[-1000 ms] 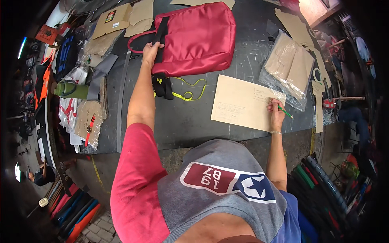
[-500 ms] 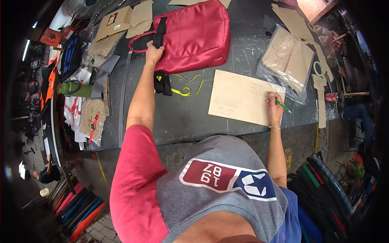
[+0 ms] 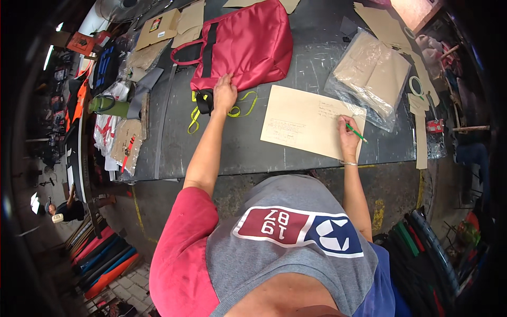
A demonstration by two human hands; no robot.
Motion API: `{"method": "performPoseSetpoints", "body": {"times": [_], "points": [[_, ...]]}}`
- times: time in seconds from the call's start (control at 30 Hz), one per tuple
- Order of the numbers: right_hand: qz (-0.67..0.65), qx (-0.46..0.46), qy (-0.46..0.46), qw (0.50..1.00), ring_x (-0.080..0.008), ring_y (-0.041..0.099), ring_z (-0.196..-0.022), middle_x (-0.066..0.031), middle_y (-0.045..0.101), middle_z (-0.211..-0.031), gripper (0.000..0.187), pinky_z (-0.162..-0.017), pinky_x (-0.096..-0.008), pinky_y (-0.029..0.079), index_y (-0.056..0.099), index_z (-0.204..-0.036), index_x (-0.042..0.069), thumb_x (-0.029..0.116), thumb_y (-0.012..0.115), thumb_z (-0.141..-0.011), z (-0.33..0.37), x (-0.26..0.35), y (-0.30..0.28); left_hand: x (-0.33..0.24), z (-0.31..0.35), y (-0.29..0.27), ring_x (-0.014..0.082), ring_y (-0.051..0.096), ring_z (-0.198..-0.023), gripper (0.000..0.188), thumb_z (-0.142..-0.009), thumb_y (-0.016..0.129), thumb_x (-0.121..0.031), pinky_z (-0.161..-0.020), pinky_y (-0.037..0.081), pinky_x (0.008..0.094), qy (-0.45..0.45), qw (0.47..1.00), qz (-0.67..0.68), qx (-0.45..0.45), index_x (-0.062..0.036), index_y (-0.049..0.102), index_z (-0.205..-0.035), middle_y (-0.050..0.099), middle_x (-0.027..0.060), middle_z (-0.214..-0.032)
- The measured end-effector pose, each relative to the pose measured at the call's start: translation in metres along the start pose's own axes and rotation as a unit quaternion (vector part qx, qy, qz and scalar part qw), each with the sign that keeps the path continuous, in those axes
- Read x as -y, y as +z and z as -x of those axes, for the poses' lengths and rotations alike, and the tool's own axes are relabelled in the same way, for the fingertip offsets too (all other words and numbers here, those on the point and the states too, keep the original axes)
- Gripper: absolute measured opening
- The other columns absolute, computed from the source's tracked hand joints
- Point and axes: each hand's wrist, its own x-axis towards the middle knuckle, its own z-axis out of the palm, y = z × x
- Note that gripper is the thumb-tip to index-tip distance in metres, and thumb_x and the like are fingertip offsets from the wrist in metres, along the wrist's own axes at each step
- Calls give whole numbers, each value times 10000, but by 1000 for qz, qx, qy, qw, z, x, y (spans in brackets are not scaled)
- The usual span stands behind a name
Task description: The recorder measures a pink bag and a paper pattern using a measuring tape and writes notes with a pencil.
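A shiny red bag [image 3: 251, 47] with a black strap and a red loop handle lies at the back of the dark table. My left hand [image 3: 225, 95] is at its near edge, fingers bent and closed on the red fabric. Beside that wrist lie a bundled black strap [image 3: 205, 101] and a yellow tape measure [image 3: 194, 122], partly under bag and arm. My right hand [image 3: 348, 140] grips a green pencil [image 3: 357, 133] over a cream sheet [image 3: 296, 119] with handwriting and is closed around it. Whether the pencil tip touches the sheet is hidden.
Plastic-wrapped brown card [image 3: 369, 74] lies right of the sheet, with a tape roll [image 3: 415, 85] beyond it. Along the left edge are a flat cardboard box [image 3: 157, 30], a green bottle [image 3: 113, 107] and bagged pieces. Fabric rolls [image 3: 113, 264] stand below left; a person is far left.
My left hand has left the bag's black strap near the handle and come nearer, to the bag's near edge. The right hand still holds the pencil over the sheet. The view has shifted slightly.
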Motion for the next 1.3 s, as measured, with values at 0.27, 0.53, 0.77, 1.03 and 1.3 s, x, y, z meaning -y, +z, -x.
{"method": "performPoseSetpoints", "body": {"times": [0.27, 0.53, 0.77, 1.03, 1.3], "points": [[20, -15, -6, 1000, -41, 572, -730, 31, 673, -846, 136, -664, -210, 476, 719, -1057, 25, 148, 692, -1005, 0, 0, 1, 35, -28, -35, 405, 638, -1112, 323, -909, 672, -220, -1000, 500, 499, -77, 991, -89, -58, -106, 703, -1210, 700, 200, -1127], [26, -16, 3, 1000, -60, 592, -732, 18, 677, -877, 186, -677, -228, 509, 713, -1063, 21, 196, 708, -1000, -4, -7, -7, 93, -89, -36, 397, 496, -1404, 807, -817, 758, -511, -1148, 388, 565, -281, 953, -49, 104, -150, 529, -1501, 567, 165, -1491], [39, -48, 12, 998, -71, 607, -715, 8, 684, -860, 199, -674, -231, 505, 711, -1043, 23, 218, 709, -1001, -7, -7, -4, 115, -97, -35, 359, 658, -1219, 852, -783, 807, -376, -1065, 500, 431, -141, 984, 16, 108, -36, 497, -1500, 692, 194, -1311], [53, -56, 9, 997, -66, 581, -679, 5, 659, -832, 179, -615, -223, 475, 698, -1038, 26, 203, 686, -1012, -8, -6, -3, 132, -66, -45, 271, 731, -1069, 809, -730, 927, -368, -976, 546, 352, -221, 937, 241, 120, 8, 616, -1374, 754, 166, -1167], [51, -57, 10, 997, -68, 567, -663, 5, 639, -796, 165, -593, -225, 454, 682, -1050, 33, 194, 679, -1016, -2, -1, -8, 98, -46, -38, 329, 709, -1036, 567, -739, 923, -311, -954, 544, 431, -236, 965, 105, 52, -2, 662, -1137, 732, 163, -1078]]}}
